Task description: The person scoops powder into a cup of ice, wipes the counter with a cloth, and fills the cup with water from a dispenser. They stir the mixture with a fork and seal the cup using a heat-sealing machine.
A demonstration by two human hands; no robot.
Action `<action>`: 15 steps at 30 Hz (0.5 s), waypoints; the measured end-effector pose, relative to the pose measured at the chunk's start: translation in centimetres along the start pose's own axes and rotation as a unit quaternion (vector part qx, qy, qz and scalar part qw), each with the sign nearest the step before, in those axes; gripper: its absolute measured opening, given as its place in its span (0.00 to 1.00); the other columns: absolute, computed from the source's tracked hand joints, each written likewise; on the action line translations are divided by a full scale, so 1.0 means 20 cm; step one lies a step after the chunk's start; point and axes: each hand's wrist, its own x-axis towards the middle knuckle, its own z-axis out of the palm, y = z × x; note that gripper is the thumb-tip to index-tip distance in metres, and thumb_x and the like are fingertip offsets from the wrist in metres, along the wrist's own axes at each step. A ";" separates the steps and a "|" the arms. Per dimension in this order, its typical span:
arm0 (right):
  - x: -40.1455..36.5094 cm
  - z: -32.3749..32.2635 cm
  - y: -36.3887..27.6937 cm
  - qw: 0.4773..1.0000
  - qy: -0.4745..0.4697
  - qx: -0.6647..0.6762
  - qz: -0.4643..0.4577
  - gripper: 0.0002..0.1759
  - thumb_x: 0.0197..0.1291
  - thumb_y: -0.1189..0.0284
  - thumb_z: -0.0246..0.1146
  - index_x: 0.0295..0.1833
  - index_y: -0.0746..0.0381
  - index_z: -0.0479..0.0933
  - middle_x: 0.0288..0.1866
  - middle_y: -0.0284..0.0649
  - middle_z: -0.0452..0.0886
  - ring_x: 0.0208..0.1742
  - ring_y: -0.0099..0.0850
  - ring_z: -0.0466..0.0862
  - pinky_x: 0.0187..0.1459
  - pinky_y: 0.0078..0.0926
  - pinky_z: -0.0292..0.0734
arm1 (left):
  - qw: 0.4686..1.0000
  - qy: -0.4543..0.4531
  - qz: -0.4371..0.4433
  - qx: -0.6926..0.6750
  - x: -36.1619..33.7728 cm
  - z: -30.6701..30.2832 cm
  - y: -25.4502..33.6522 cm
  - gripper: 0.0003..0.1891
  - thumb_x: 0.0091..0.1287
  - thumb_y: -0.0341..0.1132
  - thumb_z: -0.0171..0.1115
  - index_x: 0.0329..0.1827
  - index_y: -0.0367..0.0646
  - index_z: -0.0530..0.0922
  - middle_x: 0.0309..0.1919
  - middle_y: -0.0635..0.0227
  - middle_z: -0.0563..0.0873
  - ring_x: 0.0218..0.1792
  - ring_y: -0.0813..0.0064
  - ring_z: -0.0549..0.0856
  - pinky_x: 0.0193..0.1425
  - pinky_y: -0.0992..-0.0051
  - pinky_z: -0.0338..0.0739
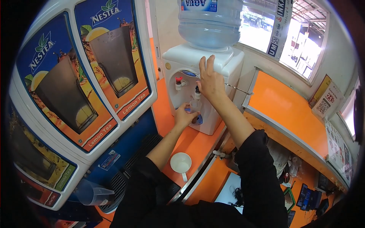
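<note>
A white water dispenser (pixel 222 64) stands before me with a red-topped tap (pixel 178 83) and a black-topped tap (pixel 197 93). My left hand (pixel 184 117) is closed round a small clear cup (pixel 195 104) directly beneath the black-topped tap; fingers partly hide the cup, so its contents cannot be made out. Raised beside that same tap, my right hand (pixel 212 80) has its fingers stretched upward and apart, the thumb side at the tap's black top. A white mug (pixel 181 163) with a handle sits on the orange counter below my left forearm.
A large water bottle (pixel 209 26) tops the dispenser. Left of me are a tea machine (pixel 87 76) and a clear plastic jug (pixel 93 193). A raised orange counter (pixel 285 102) with a metal edge runs along the right. Electronics (pixel 308 197) lie at lower right.
</note>
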 end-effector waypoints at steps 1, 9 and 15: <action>0.00 0.00 0.00 1.000 -0.003 -0.004 0.002 0.49 0.46 0.58 0.73 0.69 0.68 0.57 0.68 0.64 0.58 0.29 0.40 0.86 0.26 0.25 0.82 | 1.000 0.002 -0.005 -0.004 0.00 0.00 0.00 0.34 0.42 0.45 0.81 0.50 0.37 0.78 0.44 0.60 0.85 0.38 0.71 0.84 0.43 0.71 0.80; 0.00 0.01 0.00 1.000 0.003 0.008 0.007 0.50 0.45 0.59 0.73 0.69 0.68 0.56 0.68 0.63 0.58 0.29 0.41 0.86 0.27 0.26 0.82 | 1.000 0.007 -0.015 -0.001 -0.01 0.01 0.01 0.34 0.42 0.45 0.81 0.51 0.37 0.77 0.43 0.60 0.85 0.39 0.70 0.85 0.45 0.71 0.79; 0.00 0.01 -0.01 1.000 -0.003 0.012 0.011 0.49 0.45 0.60 0.74 0.69 0.68 0.56 0.68 0.64 0.58 0.31 0.42 0.86 0.28 0.26 0.82 | 1.000 0.006 -0.017 0.007 0.00 0.02 -0.01 0.34 0.42 0.45 0.81 0.51 0.38 0.77 0.44 0.60 0.85 0.40 0.69 0.85 0.46 0.70 0.79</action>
